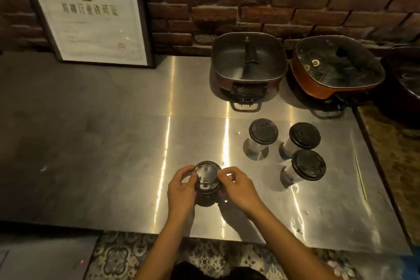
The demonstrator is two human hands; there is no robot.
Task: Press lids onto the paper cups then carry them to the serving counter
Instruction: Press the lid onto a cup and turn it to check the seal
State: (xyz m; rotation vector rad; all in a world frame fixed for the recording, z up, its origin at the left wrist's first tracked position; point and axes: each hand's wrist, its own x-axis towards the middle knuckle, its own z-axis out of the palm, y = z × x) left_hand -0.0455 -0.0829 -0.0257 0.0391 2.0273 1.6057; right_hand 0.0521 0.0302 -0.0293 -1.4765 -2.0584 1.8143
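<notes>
Left hand (181, 191) and right hand (236, 185) grip a black lid (207, 177) from both sides over a cup (205, 200) | cup near front edge of steel bench (113, 143) | three lidded cups (263, 132) stand right, well apart

A dark paper cup (205, 199) stands upright on the steel counter (113, 143), near its front edge. A black plastic lid (207, 176) sits on its rim, tilted slightly, its underside or recessed top catching light; whether it is fully seated cannot be told. Farther back and to the right on the same counter stand three more cups, each upright with a pale wall and a black lid already on: one (261, 136) nearest the counter's middle, one (301, 137) beside it, one (305, 167) just in front of that.
</notes>
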